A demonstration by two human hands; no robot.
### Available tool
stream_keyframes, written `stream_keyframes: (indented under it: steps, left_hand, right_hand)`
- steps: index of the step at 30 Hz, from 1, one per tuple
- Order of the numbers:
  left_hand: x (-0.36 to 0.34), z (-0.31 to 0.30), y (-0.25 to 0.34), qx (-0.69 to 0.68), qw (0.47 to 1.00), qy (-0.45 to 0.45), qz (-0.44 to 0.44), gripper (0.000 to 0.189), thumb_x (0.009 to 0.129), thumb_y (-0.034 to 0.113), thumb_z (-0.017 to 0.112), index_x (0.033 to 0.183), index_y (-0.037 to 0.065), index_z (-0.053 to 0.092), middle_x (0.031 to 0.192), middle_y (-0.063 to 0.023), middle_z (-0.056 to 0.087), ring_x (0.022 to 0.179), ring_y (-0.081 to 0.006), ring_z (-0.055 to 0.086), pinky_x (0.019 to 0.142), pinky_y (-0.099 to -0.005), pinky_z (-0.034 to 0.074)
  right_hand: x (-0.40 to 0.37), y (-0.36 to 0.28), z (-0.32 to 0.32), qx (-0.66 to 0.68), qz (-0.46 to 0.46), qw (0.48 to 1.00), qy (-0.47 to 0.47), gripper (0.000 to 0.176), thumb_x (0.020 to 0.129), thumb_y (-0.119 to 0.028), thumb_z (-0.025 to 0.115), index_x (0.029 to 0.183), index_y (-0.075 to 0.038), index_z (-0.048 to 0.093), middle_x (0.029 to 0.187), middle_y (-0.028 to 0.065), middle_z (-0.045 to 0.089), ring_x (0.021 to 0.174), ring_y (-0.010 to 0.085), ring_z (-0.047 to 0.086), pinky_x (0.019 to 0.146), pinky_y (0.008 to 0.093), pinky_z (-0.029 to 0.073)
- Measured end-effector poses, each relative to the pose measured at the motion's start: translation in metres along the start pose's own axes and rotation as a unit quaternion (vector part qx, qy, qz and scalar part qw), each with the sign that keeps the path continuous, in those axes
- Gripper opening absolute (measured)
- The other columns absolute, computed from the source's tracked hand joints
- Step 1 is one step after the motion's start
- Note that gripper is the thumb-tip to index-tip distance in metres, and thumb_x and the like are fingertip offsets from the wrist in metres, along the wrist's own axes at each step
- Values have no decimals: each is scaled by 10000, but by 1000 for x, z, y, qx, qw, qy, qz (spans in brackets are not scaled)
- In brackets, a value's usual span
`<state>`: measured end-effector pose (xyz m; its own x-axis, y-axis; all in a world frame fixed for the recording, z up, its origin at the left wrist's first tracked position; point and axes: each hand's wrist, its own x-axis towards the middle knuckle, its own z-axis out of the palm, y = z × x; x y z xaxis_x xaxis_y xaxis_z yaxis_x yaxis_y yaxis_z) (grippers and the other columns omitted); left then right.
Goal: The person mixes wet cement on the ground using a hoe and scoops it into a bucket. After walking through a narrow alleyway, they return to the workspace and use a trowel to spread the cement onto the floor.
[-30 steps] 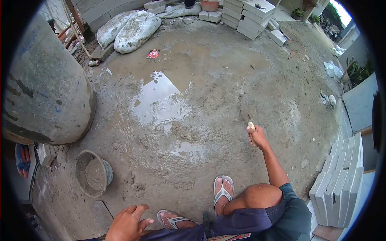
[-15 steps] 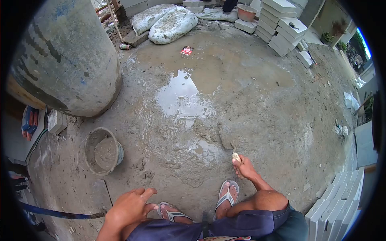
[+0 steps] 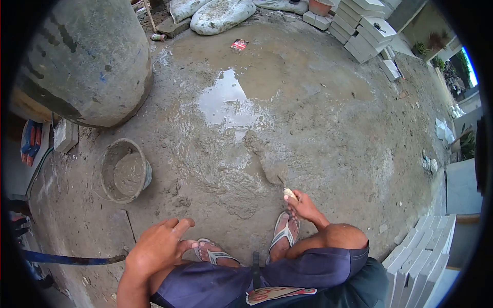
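My right hand [image 3: 303,205] is wrapped round the pale handle of a trowel [image 3: 275,172], whose mud-coated blade lies at the wet mortar on the ground [image 3: 226,179]. My left hand [image 3: 162,244] hangs over my left knee, fingers curved and apart, holding nothing. Left of the mortar stands a round bucket [image 3: 145,177] with grey mortar inside. Both feet, in sandals, are flat on the ground between my hands.
A large concrete cylinder [image 3: 97,61] stands at the upper left. White blocks [image 3: 359,25] are stacked at the upper right, others [image 3: 421,256] at the lower right. Filled sacks [image 3: 223,15] lie at the top. A puddle [image 3: 226,100] spreads ahead.
The trowel in my right hand has moved left across the mortar, and its blade now shows more plainly. The whole view has shifted, so the surroundings sit higher in the frame.
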<state>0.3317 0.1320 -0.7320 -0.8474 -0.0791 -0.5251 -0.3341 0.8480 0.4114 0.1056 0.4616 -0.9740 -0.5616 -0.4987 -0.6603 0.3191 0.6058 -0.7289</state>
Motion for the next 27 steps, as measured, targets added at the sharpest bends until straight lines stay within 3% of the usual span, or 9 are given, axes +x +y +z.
stream_keyframes:
  steps: [6, 11, 14, 16, 18, 19, 21, 23, 27]
  left_hand:
    - [-11, -10, 8, -46, 998, 17, -48, 438, 794, 255, 731, 1162, 81, 570, 885, -157, 622, 831, -345, 632, 715, -438, 476]
    - [-15, -8, 2, -64, 993, 12, -94, 444, 792, 259, 730, 1163, 72, 574, 868, -155, 617, 827, -360, 621, 719, -437, 472]
    - [-12, -9, 7, -54, 995, 7, -88, 444, 796, 268, 726, 1164, 71, 576, 863, -153, 615, 822, -368, 614, 723, -439, 472]
    - [-5, -12, 10, -53, 996, 9, -70, 436, 799, 281, 721, 1153, 70, 580, 860, -150, 615, 816, -369, 610, 720, -441, 471]
    - [4, -14, 8, -53, 997, 8, -52, 429, 810, 280, 715, 1154, 71, 567, 875, -158, 623, 823, -357, 620, 723, -439, 483]
    - [6, -14, 8, -54, 998, 2, -32, 422, 820, 279, 708, 1155, 73, 554, 891, -167, 631, 830, -345, 631, 727, -438, 495]
    - [4, -17, 11, -47, 998, -9, -43, 418, 823, 283, 705, 1152, 73, 556, 895, -170, 632, 832, -345, 632, 728, -438, 495]
    - [4, -21, 10, -43, 998, -9, -54, 414, 826, 287, 703, 1149, 73, 557, 899, -173, 633, 833, -345, 633, 728, -438, 496]
    - [-8, -14, 11, -72, 995, 11, -74, 466, 799, 297, 726, 1179, 84, 563, 880, -155, 625, 838, -364, 627, 724, -438, 480]
  right_hand:
    - [32, 4, -115, -51, 1, 960, 276, 446, 954, -456, 539, 890, -14, 540, 616, 43, 522, 473, 135, 517, 411, 322, 428]
    - [51, 22, -118, 40, 86, 962, 257, 439, 977, -435, 496, 851, -15, 514, 626, 56, 513, 464, 139, 504, 383, 325, 428]
    - [50, -7, -59, 67, 85, 984, 143, 428, 989, -413, 477, 816, -23, 505, 649, 53, 510, 459, 138, 489, 372, 326, 431]
    - [58, -22, -7, 13, 64, 997, 41, 444, 983, -402, 490, 843, 17, 527, 682, 128, 566, 465, 180, 552, 382, 359, 443]
    - [51, -49, 30, -182, -8, 983, 30, 499, 969, -429, 497, 945, 64, 566, 772, 249, 622, 617, 323, 651, 531, 444, 499]
    - [54, -50, 26, -184, -12, 982, 31, 499, 969, -429, 497, 945, 64, 566, 772, 249, 622, 617, 323, 651, 531, 444, 499]
    - [62, -43, 20, -305, -108, 946, 8, 566, 955, -462, 490, 1024, 92, 584, 869, 322, 628, 839, 443, 646, 731, 493, 487]
    - [71, -43, -3, -271, -112, 953, 72, 615, 942, -508, 483, 997, 93, 602, 889, 317, 632, 941, 496, 586, 842, 514, 439]
    - [113, -64, -102, -119, -32, 972, 201, 518, 942, -462, 544, 826, 42, 567, 710, 194, 604, 581, 267, 619, 506, 421, 484]
